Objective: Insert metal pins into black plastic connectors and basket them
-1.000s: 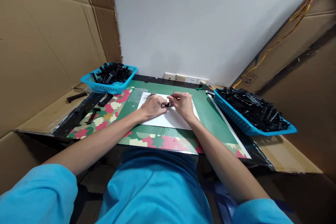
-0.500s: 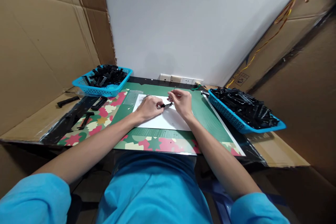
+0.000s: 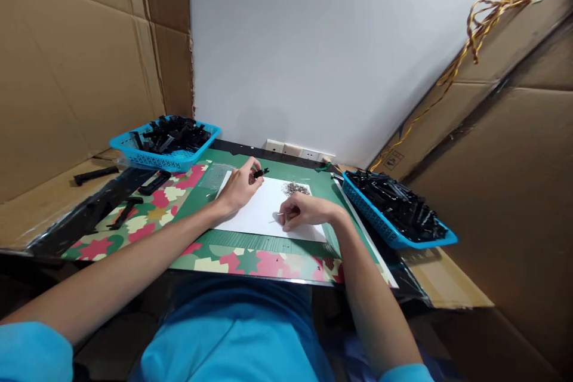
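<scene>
My left hand (image 3: 244,186) is closed on a small black plastic part (image 3: 260,173), which sticks out past the fingertips over the upper left of a white sheet (image 3: 250,215). Low over the sheet's right side, my right hand (image 3: 304,212) pinches a thin, light metal rod (image 3: 280,213) pointing left; its exact kind is too small to tell. Just beyond that hand lies a pile of tiny metal pieces (image 3: 295,188) on the paper. The two hands are apart.
Blue baskets full of black plastic parts stand at left (image 3: 165,161) and right (image 3: 403,242). Loose black parts (image 3: 128,213) lie on the patterned mat's left side. A clear plastic bag (image 3: 217,176) is beside the sheet. Wall sockets (image 3: 290,149) line the back; cardboard walls flank the table.
My hands have separated: the left has lifted away with the black part, and the right has come down nearer the sheet, its palm turned. The metal pile has come into view. The camera has shifted.
</scene>
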The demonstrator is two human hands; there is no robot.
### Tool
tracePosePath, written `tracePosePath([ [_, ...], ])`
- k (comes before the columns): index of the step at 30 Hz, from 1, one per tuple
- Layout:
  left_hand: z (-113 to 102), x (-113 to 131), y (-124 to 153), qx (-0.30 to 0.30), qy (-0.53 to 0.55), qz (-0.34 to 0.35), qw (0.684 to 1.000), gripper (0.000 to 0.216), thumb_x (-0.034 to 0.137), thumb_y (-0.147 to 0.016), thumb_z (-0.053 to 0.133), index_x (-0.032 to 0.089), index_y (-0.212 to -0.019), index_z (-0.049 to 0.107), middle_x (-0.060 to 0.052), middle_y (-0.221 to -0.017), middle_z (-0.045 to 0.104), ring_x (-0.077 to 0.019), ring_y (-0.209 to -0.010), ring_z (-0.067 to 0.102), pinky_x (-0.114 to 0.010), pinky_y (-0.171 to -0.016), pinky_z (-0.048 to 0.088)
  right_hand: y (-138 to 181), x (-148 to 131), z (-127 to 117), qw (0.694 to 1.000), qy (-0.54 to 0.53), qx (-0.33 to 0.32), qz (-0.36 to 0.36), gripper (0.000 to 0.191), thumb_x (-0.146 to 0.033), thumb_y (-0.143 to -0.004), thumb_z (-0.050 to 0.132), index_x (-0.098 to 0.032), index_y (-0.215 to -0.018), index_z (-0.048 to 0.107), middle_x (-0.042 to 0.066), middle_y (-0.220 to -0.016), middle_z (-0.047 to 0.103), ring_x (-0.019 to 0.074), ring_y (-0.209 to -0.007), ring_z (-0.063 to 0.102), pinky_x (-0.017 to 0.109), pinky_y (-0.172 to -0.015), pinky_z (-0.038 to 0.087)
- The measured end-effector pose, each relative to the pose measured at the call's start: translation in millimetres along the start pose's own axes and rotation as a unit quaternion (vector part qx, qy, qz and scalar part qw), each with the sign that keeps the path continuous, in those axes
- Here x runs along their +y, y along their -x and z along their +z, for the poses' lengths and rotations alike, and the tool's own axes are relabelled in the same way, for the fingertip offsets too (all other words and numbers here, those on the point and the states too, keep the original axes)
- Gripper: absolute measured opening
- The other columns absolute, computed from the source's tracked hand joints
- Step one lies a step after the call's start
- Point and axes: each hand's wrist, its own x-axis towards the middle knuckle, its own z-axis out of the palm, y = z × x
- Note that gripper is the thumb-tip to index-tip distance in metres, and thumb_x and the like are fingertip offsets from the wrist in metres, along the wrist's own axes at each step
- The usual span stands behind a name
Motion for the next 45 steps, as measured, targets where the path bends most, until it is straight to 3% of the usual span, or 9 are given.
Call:
tracePosePath([
  [8,4,1,1,-0.066,0.083,-0.045,0.993,0.031,0.031,-0.095,0.064,0.022,-0.124,0.073,-0.006,-0.092,0.078,-0.0169,-0.068,0.068,-0.026,-0.055,0.053,-7,-1,4,0.999,0.006,0.040,-0.021,0.018,-0.031,-0.085,0.081,-0.015,-0.095,0.084,-0.001,-0.072,0.068,0.0119,-0.065,0.051,0.025,-0.062,0.037],
  [15,5,-3,-4,-0.057,0.153,-0.110,0.980,0.037,0.033,-0.086,0.073,0.019,-0.120,0.082,-0.009,-0.090,0.079,-0.0153,-0.064,0.064,-0.024,-0.048,0.046,-4,-2,2,0.998,-0.010,0.050,-0.048,0.021,-0.035,-0.090,0.079,-0.017,-0.098,0.087,0.001,-0.075,0.073,0.0133,-0.067,0.055,0.025,-0.062,0.039],
  [21,6,-1,0,-0.082,0.177,-0.116,0.974,0.025,0.024,-0.082,0.072,0.017,-0.101,0.086,-0.011,-0.100,0.081,-0.0141,-0.066,0.065,-0.025,-0.054,0.049,-10,-2,7,0.997,-0.047,0.033,-0.047,0.019,-0.034,-0.085,0.082,-0.016,-0.088,0.084,0.002,-0.077,0.076,0.0143,-0.068,0.059,0.025,-0.065,0.045],
  [25,5,3,1,-0.102,0.191,-0.108,0.970,0.022,0.026,-0.081,0.076,0.016,-0.098,0.086,-0.012,-0.101,0.081,-0.0159,-0.071,0.067,-0.028,-0.060,0.053,-13,0,8,0.997,-0.014,0.046,-0.059,0.013,-0.028,-0.086,0.079,-0.016,-0.085,0.081,-0.001,-0.074,0.072,0.0129,-0.067,0.056,0.024,-0.064,0.041],
  [29,2,10,0,-0.180,0.222,-0.114,0.951,0.026,0.036,-0.086,0.077,0.015,-0.100,0.086,-0.007,-0.076,0.074,-0.0169,-0.066,0.063,-0.030,-0.062,0.052,-11,-1,5,0.992,-0.021,0.109,-0.058,0.014,-0.029,-0.091,0.075,-0.016,-0.088,0.079,0.000,-0.077,0.070,0.0128,-0.070,0.055,0.025,-0.066,0.040],
  [32,1,15,1,-0.230,0.232,-0.105,0.939,0.031,0.044,-0.089,0.078,0.015,-0.099,0.085,-0.006,-0.071,0.070,-0.0159,-0.065,0.061,-0.029,-0.064,0.050,-10,-4,3,0.975,-0.081,0.195,-0.067,0.023,-0.038,-0.096,0.073,-0.016,-0.094,0.077,0.002,-0.085,0.070,0.0138,-0.075,0.056,0.026,-0.069,0.041],
  [38,2,23,5,-0.231,0.266,-0.131,0.927,0.034,0.048,-0.088,0.081,0.015,-0.096,0.083,-0.006,-0.074,0.070,-0.0157,-0.067,0.061,-0.030,-0.067,0.048,-16,-5,3,0.937,-0.126,0.320,-0.067,0.033,-0.049,-0.095,0.075,-0.015,-0.095,0.074,0.004,-0.084,0.068,0.0145,-0.074,0.053,0.028,-0.066,0.039],
  [45,5,27,6,-0.209,0.267,-0.156,0.928,0.037,0.051,-0.088,0.081,0.015,-0.095,0.081,-0.004,-0.071,0.068,-0.0144,-0.064,0.058,-0.029,-0.064,0.044,-20,-8,8,0.928,-0.078,0.360,-0.058,0.034,-0.049,-0.098,0.070,-0.015,-0.096,0.075,0.001,-0.075,0.062,0.0135,-0.067,0.044,0.028,-0.061,0.032],
])
